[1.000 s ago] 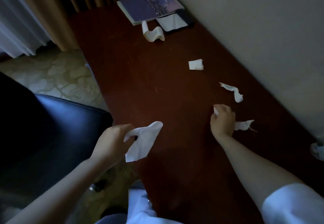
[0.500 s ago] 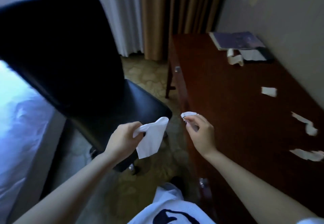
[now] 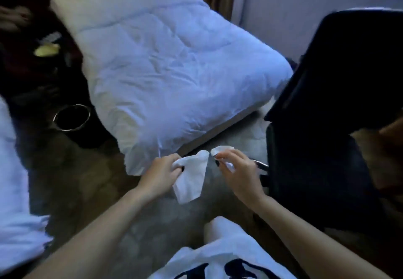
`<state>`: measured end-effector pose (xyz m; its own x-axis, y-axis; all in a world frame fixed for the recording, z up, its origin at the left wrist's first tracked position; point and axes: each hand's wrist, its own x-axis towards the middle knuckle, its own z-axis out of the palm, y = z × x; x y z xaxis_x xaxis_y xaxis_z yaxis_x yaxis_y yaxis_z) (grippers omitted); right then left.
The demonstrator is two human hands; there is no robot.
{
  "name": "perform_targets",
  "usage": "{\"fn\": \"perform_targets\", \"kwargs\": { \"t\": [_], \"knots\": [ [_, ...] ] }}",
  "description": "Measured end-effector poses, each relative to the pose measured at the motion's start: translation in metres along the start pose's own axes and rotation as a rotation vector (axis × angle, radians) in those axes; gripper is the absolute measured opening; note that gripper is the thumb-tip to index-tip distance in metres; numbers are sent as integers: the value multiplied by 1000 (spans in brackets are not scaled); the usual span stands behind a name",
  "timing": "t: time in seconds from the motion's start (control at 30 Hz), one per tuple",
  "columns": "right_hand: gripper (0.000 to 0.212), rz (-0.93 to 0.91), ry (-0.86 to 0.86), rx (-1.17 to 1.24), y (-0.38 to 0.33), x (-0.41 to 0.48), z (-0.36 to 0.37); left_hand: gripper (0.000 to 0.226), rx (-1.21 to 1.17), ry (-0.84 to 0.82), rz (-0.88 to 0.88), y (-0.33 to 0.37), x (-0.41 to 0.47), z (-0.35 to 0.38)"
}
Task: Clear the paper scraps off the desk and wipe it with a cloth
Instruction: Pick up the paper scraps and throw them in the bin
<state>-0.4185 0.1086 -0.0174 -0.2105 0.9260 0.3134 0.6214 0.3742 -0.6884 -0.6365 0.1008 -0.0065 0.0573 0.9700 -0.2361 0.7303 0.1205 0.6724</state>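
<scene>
My left hand (image 3: 162, 172) grips a large white paper scrap (image 3: 190, 179) that hangs down from its fingers. Just to its right, my right hand (image 3: 236, 169) pinches a small white paper scrap (image 3: 221, 149) between thumb and fingertips. Both hands are held in front of me above the floor, close together but apart. The desk is out of view.
A bed with a white duvet (image 3: 165, 64) fills the middle of the view. A black round bin with a metal rim (image 3: 72, 117) stands on the floor at the left. A black office chair (image 3: 340, 104) is close on my right. Another white bed edge (image 3: 15, 191) lies at the left.
My view has swung left, away from the desk and chair toward the bed and bin. Both hands kept hold of their scraps and stayed close together.
</scene>
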Motion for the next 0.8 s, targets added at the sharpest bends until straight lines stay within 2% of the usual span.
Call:
{"fn": "perform_targets", "kwargs": {
  "t": [0.1, 0.2, 0.37, 0.53, 0.67, 0.8],
  "knots": [
    [14, -81, -190, 75, -35, 39, 62, 18, -136, 173, -223, -56, -17, -27],
    [15, -130, -389, 146, -61, 74, 122, 16, -212, 295, -418, -102, -27, -43],
    [15, -242, -632, 205, -108, 147, 226, 20, -306, 457, -632, -168, -13, -96],
    [19, -335, -737, 251, -154, 235, 311, 12, -446, 593, -885, -234, 23, -174],
    [22, -446, -838, 185, -191, 307, 376, 8, -593, 758, -970, -278, 41, -228],
    [19, -479, -878, 130, -228, 352, 447, 23, -648, 764, -1022, -327, 51, -269]
  ]
}}
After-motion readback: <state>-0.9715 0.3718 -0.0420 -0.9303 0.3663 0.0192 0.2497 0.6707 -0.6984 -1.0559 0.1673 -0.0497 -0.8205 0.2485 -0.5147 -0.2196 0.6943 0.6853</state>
